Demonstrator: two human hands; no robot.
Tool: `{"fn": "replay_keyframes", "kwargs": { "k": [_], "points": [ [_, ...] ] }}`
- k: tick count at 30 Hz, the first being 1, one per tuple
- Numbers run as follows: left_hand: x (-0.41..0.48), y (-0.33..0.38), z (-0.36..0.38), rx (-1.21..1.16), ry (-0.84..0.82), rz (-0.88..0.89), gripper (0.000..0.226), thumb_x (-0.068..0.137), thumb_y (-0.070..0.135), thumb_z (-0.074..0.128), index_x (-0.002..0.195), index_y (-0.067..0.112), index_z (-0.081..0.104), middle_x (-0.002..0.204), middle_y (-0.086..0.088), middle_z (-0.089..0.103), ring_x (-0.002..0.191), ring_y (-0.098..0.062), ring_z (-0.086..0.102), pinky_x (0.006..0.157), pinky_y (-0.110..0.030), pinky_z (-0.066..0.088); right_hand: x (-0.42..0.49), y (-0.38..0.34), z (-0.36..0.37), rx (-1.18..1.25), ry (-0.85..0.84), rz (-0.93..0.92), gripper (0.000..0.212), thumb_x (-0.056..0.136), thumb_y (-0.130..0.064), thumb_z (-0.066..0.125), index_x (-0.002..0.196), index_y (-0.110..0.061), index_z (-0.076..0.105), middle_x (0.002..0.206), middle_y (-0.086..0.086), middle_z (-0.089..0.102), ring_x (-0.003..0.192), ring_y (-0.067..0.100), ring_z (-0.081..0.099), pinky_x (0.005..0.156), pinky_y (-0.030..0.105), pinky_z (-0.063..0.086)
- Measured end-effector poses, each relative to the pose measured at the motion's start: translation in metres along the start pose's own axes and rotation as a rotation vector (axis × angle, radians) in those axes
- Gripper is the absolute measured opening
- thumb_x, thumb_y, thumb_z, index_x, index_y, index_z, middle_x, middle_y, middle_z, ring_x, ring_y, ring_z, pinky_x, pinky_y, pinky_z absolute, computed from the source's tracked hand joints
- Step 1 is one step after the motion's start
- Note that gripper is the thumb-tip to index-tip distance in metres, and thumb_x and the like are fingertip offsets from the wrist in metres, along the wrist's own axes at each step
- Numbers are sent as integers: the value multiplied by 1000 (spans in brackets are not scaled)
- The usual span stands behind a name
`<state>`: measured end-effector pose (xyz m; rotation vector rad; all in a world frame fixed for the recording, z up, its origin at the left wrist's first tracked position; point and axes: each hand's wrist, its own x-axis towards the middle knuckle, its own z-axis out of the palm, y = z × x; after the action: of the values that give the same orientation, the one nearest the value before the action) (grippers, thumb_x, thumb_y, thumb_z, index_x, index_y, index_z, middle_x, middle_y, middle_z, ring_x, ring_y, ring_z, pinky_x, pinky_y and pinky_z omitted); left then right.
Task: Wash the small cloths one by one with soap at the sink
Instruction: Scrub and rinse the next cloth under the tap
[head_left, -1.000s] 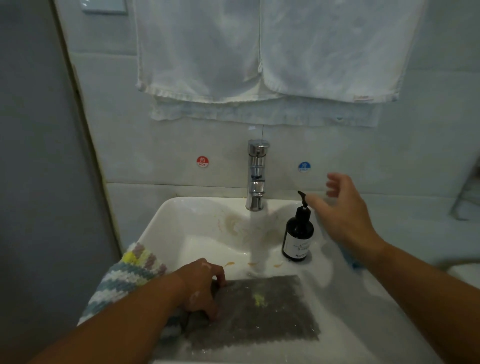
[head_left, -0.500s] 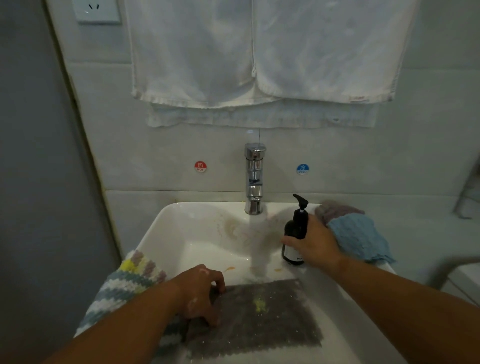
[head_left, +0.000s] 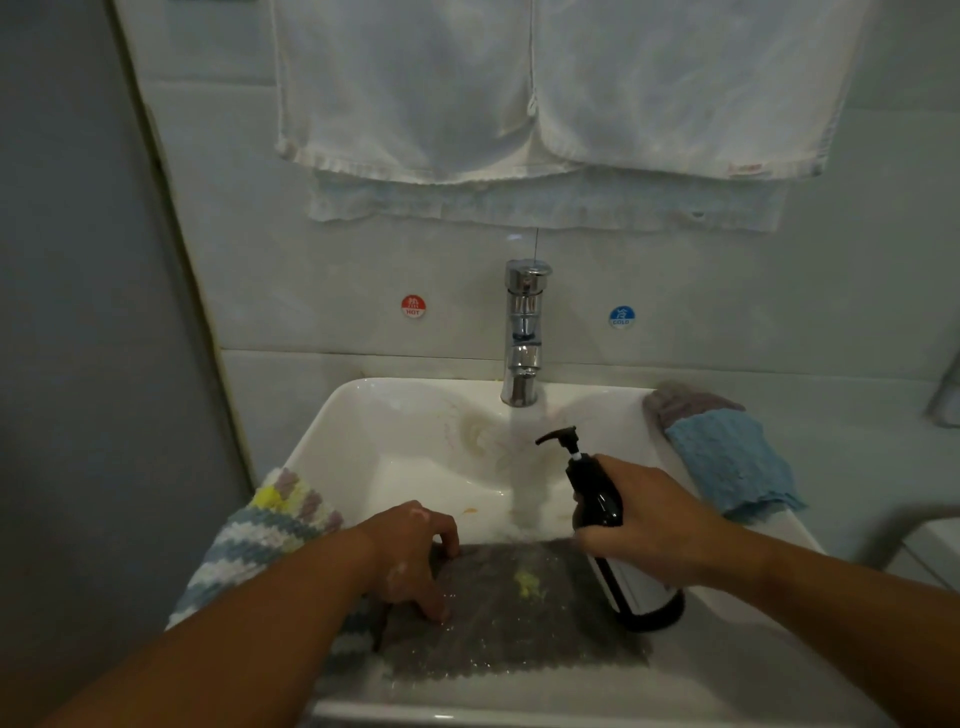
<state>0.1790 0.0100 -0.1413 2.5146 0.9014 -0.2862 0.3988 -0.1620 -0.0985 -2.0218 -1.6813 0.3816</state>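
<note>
A dark grey cloth with a yellow-green stain lies spread flat in the white sink, near the front. My left hand presses its left edge with curled fingertips. My right hand grips a black pump soap bottle, held tilted above the cloth's right side, its nozzle pointing left. Water runs from the chrome tap into the basin.
A striped knitted cloth hangs over the sink's left rim. A blue cloth and a grey one lie on the right rim. White towels hang on the tiled wall above. A grey wall stands close on the left.
My right hand reached the soap bottle, took hold of it at the sink's back right and lifted it forward over the grey cloth. My left hand stayed on the cloth.
</note>
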Motion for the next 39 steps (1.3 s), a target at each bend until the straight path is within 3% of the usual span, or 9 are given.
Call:
{"fn": "replay_keyframes", "kwargs": {
  "k": [3,7,9,12,18,22,29,37,39],
  "points": [
    [0,0,0,9,2,-2,63,75,36,88,130,32,59,118,7,42,109,-19,50,95,-27,50,-4,2,5,-86,-25,6,40,79,-60,76,102,-43,49,90,-22,58,81,-4,57,63,11,42],
    [-1,1,0,16,-1,-2,62,76,36,87,131,32,58,120,6,42,111,-20,50,98,-29,50,-11,7,12,-103,-39,-12,57,82,-48,76,124,-44,39,88,-12,62,73,5,61,61,14,46],
    [-1,1,0,17,-3,-2,62,77,36,87,132,32,58,121,6,42,111,-20,49,99,-30,49,-14,5,12,-89,-66,-55,88,84,-38,75,148,-53,17,82,-8,61,62,7,56,58,17,46],
    [-2,0,0,16,-5,-3,63,76,36,87,131,32,58,119,7,41,110,-20,49,97,-29,49,-16,1,11,-112,-121,-133,108,86,-31,73,150,-62,-8,74,-5,54,58,7,48,57,22,44],
    [0,0,0,18,5,4,62,75,37,88,129,31,59,116,7,43,108,-19,50,93,-28,48,-14,-1,12,-89,-174,-186,94,84,-26,73,148,-64,15,78,-6,59,62,16,52,59,26,46],
    [0,1,1,24,6,-3,62,75,37,87,130,31,59,116,7,42,108,-19,49,96,-29,49,-12,-3,12,-112,-244,-188,91,81,-27,76,148,-57,22,75,-26,52,65,-3,53,62,10,41],
    [1,0,0,21,10,0,62,73,36,89,127,31,60,114,6,43,105,-19,50,87,-25,47,-11,0,13,-120,-241,-185,78,78,-27,79,136,-54,34,81,-19,54,64,5,53,57,11,42],
    [-1,1,0,23,10,10,62,74,36,88,129,30,60,114,7,43,106,-18,51,87,-25,48,-13,2,14,-132,-225,-214,89,77,-26,77,147,-53,28,75,-35,57,67,0,56,61,8,40],
    [-2,2,0,18,5,5,62,74,36,88,129,30,60,116,6,44,107,-19,52,92,-27,50,-13,1,14,-121,-230,-208,86,77,-26,78,143,-54,30,75,-24,57,68,-1,56,61,8,40]
  ]
}}
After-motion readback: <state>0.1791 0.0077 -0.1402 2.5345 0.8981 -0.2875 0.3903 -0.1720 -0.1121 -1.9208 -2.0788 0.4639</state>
